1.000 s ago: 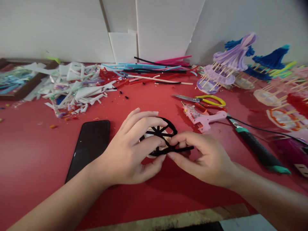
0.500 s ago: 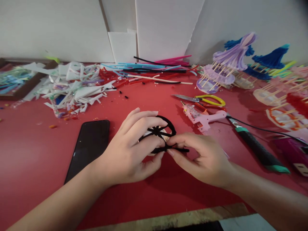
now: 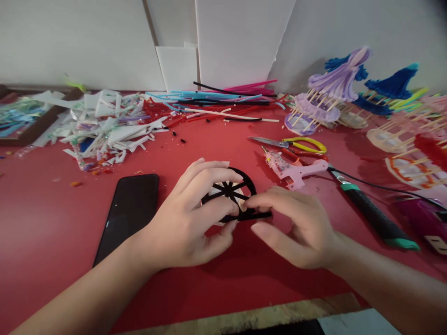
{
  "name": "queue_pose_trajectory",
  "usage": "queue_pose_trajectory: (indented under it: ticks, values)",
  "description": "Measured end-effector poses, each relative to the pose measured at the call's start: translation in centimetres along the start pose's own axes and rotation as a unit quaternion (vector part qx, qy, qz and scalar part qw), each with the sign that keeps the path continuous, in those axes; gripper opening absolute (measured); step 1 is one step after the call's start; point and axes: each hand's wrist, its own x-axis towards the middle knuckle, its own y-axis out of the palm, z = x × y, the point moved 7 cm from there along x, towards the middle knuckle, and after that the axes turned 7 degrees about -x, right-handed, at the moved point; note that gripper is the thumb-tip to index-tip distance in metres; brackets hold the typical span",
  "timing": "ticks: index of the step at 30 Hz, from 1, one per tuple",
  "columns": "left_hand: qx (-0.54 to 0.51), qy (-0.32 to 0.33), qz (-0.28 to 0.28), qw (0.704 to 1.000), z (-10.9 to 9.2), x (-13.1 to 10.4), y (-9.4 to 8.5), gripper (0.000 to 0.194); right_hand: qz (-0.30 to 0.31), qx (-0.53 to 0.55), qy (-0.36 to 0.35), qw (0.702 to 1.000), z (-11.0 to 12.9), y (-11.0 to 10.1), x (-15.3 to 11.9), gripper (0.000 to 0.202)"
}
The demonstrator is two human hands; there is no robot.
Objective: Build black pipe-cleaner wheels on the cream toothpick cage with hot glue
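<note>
A black fuzzy wheel (image 3: 229, 187) with spokes, which looks made of pipe cleaners, lies in front of me over something pale. My left hand (image 3: 195, 209) curls over its left side, with thumb and forefinger pinching the near rim. A loose black end (image 3: 258, 216) sticks out to the right from that pinch. My right hand (image 3: 296, 223) is at the wheel's right side, thumb and forefinger apart on either side of the loose end. The forefinger tip reaches the wheel's rim; whether it presses there I cannot tell.
A phone (image 3: 127, 216) lies to the left. On the right are scissors (image 3: 289, 143), a pink glue gun (image 3: 293, 170) with its cord, and a green-and-black handled tool (image 3: 379, 216). White scraps (image 3: 111, 125), coloured pipe cleaners (image 3: 216, 98) and a lilac carousel-like model (image 3: 321, 102) stand behind.
My right thumb and forefinger have parted, letting go of the black rim near its loose end. My left hand keeps its grip in the same place.
</note>
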Motion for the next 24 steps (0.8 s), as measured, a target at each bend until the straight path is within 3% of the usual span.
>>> queue_pose_trajectory:
  ticks: [4, 6, 9, 11, 13, 16, 20, 24]
  values:
    - [-0.013, 0.003, 0.001, 1.0, 0.0, -0.1, 0.0, 0.018, -0.034, -0.059, 0.025, 0.997, -1.6, -1.8, 0.5, 0.016]
    - [-0.012, -0.003, 0.007, 1.0, 0.1, -0.2, 0.0, 0.017, -0.033, -0.087, -0.022, 0.995, -1.6, -2.2, 0.9, 0.015]
    - [-0.002, 0.0, 0.017, 1.0, 0.1, -0.3, 0.0, 0.016, 0.016, -0.093, -0.113, 0.989, -1.1, -1.8, 1.2, 0.016]
    - [0.005, 0.007, 0.02, 1.0, 0.0, -0.2, 0.0, 0.016, 0.032, -0.084, -0.132, 0.987, -0.9, -1.5, 1.1, 0.015]
    - [0.011, 0.011, 0.019, 1.0, -0.1, -0.2, -0.1, 0.015, 0.03, -0.059, -0.083, 0.994, -1.4, -1.5, 1.1, 0.014]
    - [0.013, 0.012, 0.019, 1.0, -0.2, -0.1, -0.2, 0.014, 0.049, 0.027, 0.08, 0.995, -3.0, -1.0, 1.0, 0.006]
    - [0.008, 0.011, 0.023, 1.0, -0.2, -0.1, -0.1, 0.014, 0.127, 0.177, 0.251, 0.943, -4.8, 0.9, 0.4, 0.01]
    - [-0.011, 0.006, 0.02, 1.0, 0.0, -0.2, -0.2, 0.013, 0.176, 0.262, 0.341, 0.885, -5.8, 2.4, -0.5, 0.017]
